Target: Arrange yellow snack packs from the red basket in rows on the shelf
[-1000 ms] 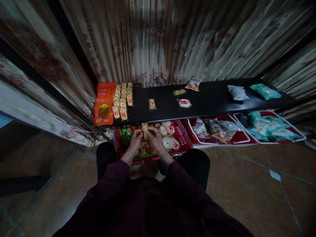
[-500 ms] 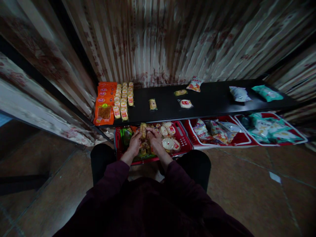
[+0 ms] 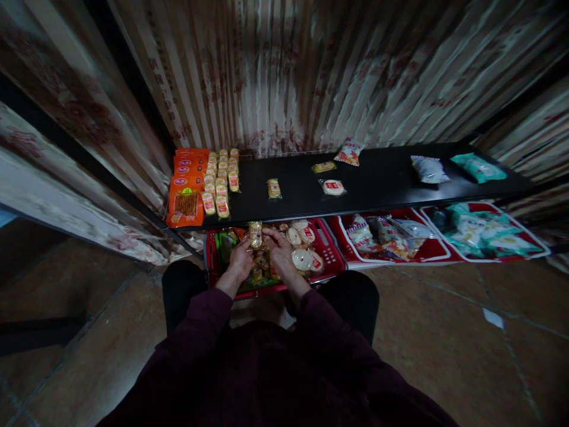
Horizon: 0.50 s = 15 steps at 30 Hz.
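Note:
Over the left red basket (image 3: pixel 331 249), I hold a small gold-wrapped snack packet (image 3: pixel 255 235) upright between my hands. My left hand (image 3: pixel 240 261) grips its lower left side, fingers closed. My right hand (image 3: pixel 280 254) has bent fingers pressed at the packet's right edge. Round pale wrapped snacks (image 3: pixel 303 259) lie in the basket to the right of my right hand. A green packet (image 3: pixel 226 246) is in the basket beyond my left hand. What lies directly under my palms is hidden.
The black shelf (image 3: pixel 297 198) above bears orange packets (image 3: pixel 184 204), rows of yellow-wrapped snacks (image 3: pixel 221 184), a single gold packet (image 3: pixel 274 188), a round snack (image 3: pixel 332 187) and several bags. Two more baskets (image 3: pixel 447 255) of bagged snacks stand right. Curtains (image 3: pixel 284 77) hang behind.
The gold packet has turned in my fingers, so that its broad printed face shows more. My hands stay over the same basket, and the things on the shelf have not moved.

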{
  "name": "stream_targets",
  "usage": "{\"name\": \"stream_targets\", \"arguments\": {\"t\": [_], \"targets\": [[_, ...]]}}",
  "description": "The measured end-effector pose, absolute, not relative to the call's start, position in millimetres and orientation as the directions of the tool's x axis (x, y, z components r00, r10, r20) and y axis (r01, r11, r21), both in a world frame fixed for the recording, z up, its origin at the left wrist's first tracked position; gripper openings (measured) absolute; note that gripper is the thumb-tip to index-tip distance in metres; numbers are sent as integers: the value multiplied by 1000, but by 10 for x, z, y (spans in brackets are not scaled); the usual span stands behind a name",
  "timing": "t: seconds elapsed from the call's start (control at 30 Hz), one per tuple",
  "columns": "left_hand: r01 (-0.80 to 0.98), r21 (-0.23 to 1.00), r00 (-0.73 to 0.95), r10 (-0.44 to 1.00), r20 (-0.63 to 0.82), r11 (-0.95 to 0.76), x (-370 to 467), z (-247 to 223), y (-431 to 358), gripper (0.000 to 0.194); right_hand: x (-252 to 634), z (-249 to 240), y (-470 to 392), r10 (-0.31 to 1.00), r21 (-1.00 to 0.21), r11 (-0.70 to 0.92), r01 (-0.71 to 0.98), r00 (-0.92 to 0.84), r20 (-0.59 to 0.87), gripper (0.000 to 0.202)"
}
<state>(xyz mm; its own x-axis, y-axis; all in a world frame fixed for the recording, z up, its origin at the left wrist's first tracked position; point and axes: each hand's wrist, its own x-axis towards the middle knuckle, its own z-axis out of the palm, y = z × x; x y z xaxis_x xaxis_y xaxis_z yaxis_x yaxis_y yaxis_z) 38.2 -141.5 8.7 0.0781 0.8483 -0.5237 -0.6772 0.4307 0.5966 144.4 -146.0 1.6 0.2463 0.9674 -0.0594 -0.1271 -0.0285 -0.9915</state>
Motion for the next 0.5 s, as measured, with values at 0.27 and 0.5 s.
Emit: {"name": "stream_targets", "arguments": {"t": [0.27,0.5], "targets": [[-676,624,54,870,-490,393,366,46,-1395,20,1432,-35,-1440,969,-988,-45,-150,232,-79,31],[-685,610,63,867,-495,398,354,38,-1356,24,1421,2,-1420,965,-982,-36,-188,247,-83,29]]}}
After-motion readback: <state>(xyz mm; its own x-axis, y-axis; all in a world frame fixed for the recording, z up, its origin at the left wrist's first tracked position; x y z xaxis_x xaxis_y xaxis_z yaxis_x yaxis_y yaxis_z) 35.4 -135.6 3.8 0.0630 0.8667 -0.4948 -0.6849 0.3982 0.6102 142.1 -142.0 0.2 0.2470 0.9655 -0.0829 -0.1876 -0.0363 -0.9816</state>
